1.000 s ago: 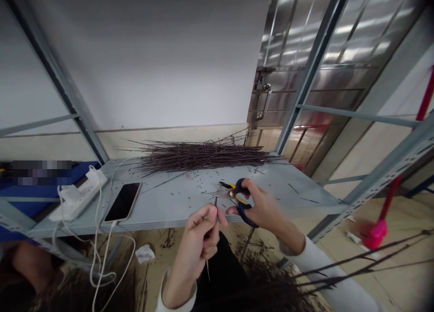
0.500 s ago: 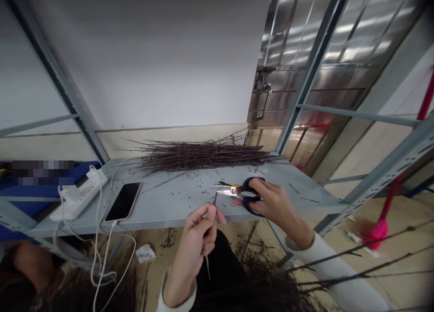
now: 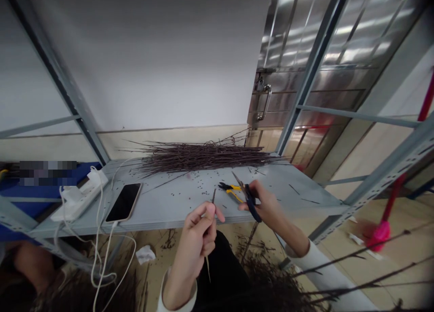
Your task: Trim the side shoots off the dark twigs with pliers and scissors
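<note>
Head view: left hand (image 3: 200, 239) closed in a narrow grip on a thin dark twig (image 3: 213, 196), long axis near-vertical, top poking above the fist. Twig stands left of the steel scissors (image 3: 250, 203), blades angled upper left, blue handles held in right hand (image 3: 269, 208), which is nearer the yellow-handled cutters (image 3: 230, 188) on the grey metal shelf (image 3: 162, 208).

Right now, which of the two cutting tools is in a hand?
The dark-blue-handled scissors, gripped in the right hand; the yellow-handled snips lie on the shelf instead.
</note>
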Demonstrator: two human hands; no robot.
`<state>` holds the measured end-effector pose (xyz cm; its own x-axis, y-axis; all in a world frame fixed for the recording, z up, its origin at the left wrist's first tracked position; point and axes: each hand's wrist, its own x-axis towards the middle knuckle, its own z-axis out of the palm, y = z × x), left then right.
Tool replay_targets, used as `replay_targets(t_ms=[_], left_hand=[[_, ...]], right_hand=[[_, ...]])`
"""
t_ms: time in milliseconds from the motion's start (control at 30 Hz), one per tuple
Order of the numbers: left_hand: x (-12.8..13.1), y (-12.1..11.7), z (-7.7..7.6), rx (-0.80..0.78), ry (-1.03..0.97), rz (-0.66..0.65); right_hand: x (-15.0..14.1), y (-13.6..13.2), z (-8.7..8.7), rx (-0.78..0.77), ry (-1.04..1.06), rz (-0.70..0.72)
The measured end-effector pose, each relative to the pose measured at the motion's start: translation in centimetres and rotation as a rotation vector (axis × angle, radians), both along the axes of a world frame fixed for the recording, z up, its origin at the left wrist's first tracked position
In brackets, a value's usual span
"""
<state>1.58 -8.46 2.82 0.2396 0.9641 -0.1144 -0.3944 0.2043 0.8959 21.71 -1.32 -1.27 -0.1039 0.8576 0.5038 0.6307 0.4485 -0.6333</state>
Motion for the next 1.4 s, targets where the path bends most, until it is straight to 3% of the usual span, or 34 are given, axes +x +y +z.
replay_targets(t_ms=[133, 333, 567, 900, 1400], left_hand=[[0.2, -0.1, 0.0, 0.081, 0.084, 0.072], [0.6, -0.4, -0.1, 0.212, 0.237, 0.175], [1.4, -1.3, 0.1, 0.297, 0.286, 0.245], [1.2, -1.6, 0.6, 0.291, 0.278, 0.225], [1.1, -1.7, 0.5, 0.293, 0.289, 0.163]], right_hand=[[-0.3, -0.2, -1.2, -0.015, -0.028, 0.106], [-0.5, -1.2, -0.8, 0.183, -0.079, 0.253], [-1.3, -2.2, 0.9, 0.328, -0.112, 0.257], [-2.1, -2.5, 1.8, 0.294, -0.081, 0.224], [-2.3, -2.7, 1.6, 0.362, -0.102, 0.191]])
